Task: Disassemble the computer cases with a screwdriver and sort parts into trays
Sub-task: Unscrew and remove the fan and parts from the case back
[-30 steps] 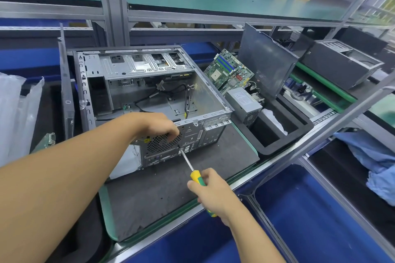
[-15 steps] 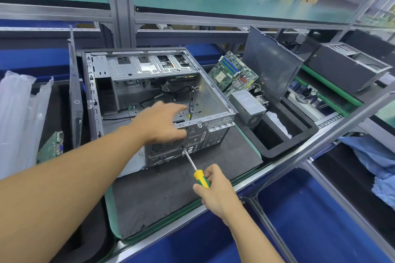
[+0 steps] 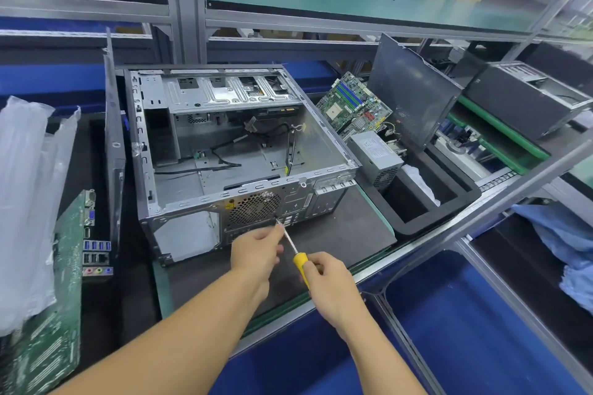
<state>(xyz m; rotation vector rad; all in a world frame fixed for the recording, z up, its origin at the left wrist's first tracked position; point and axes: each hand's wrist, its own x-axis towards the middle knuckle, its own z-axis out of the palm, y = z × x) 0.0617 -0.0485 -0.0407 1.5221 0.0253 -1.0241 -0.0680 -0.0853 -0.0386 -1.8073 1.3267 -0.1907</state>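
My left hand has come off the top of the computer case on the table; its fingers now pinch the screwdriver shaft near the tip, right hand wrapped around the yellow handle. I'm probably seating it on a rear-panel screw.

The right hand covers most of the screwdriver handle. Whether its tip meets a screw on the computer case is too small to tell. The circuit board at the counter's left edge is blurred and cropped.
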